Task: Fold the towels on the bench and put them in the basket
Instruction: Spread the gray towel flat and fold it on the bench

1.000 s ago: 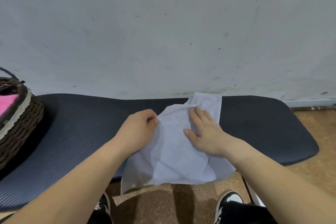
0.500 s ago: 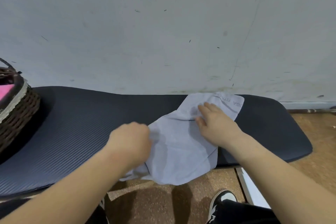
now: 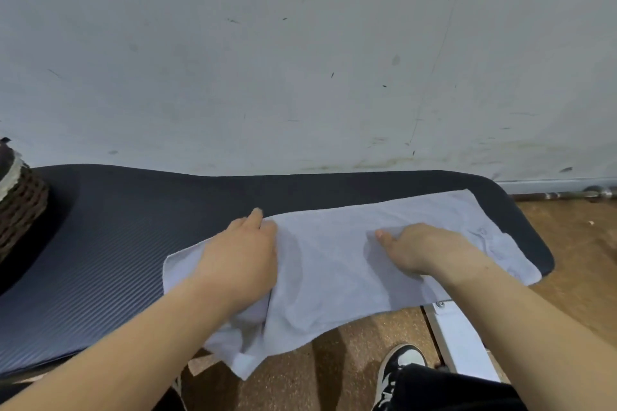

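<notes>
Towel (image 3: 334, 264) is spread along the right half of the counter (image 3: 110, 243), long side running left-right. Its right end sits near the counter's right end. The near edge spills over the counter's near edge and hangs toward the floor (image 3: 574, 243), with a bunched corner dangling lowest at near left.

Left hand (image 3: 240, 264): palm down on the left part of the towel, fingers straight and together, pointing far, pressing flat with nothing gripped. One fingertip reaches the towel's far edge. The towel's left corner sticks out just left of the wrist, and cloth bunches just near of the hand.

Right hand (image 3: 424, 250): palm down on the towel right of centre, well apart from the left hand. The thumb lies on the cloth pointing left, with a small crease beside it. The fingers are hidden behind the back of the hand, so I can't tell if they grip the cloth or lie flat.

Basket (image 3: 20, 197): dark wicker with pale trim, on the counter's left end, mostly cut off by the frame and well apart from the towel.

Scuffed grey wall (image 3: 300, 60) runs behind the counter. Black-and-white shoe (image 3: 400, 367) is on the floor, near right.
</notes>
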Demonstrator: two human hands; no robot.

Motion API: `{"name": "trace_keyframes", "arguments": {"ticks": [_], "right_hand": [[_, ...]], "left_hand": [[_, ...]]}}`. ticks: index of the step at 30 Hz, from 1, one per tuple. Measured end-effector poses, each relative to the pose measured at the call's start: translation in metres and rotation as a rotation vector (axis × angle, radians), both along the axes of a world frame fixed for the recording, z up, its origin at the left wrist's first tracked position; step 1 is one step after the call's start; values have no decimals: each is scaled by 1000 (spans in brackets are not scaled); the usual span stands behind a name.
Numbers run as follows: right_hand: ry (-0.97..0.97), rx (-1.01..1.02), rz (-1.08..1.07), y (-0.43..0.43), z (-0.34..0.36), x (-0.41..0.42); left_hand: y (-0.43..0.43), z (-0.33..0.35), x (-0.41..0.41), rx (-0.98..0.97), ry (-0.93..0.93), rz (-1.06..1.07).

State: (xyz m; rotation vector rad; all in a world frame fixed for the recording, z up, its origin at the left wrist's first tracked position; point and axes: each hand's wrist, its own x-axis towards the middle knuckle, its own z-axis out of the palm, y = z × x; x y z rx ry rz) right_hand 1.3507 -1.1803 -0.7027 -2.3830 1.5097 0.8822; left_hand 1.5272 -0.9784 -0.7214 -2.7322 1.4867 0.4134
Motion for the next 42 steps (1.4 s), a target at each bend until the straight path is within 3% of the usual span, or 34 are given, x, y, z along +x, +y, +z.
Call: {"name": "trace_keyframes", "arguments": {"ticks": [3, 6, 9, 12, 17, 22, 28, 34, 37, 42], "right_hand": [[-164, -1, 126, 6, -2, 8], [-343, 185, 295, 42, -3, 32], [-218, 232, 324, 71, -14, 56], [-134, 193, 271, 74, -19, 75], [-221, 76, 287, 59, -33, 91], [-333, 11, 287, 48, -32, 95], [-128, 175, 393, 88, -12, 99], [-116, 87, 428, 95, -27, 111], [-214, 57, 458, 92, -35, 117], [-315, 53, 420, 84, -31, 116]], "left_hand": [[17, 2, -17, 236, -42, 24], [31, 0, -25, 267, -31, 69], [36, -12, -14, 239, 16, 48], [41, -17, 24, 77, 103, 41], [58, -21, 88, -106, 80, 30], [55, -12, 66, -2, -99, 97], [55, -15, 20, 276, 38, 91], [69, -27, 84, 148, 117, 33], [82, -26, 98, 71, 135, 21], [82, -26, 72, -101, -66, 44]]}}
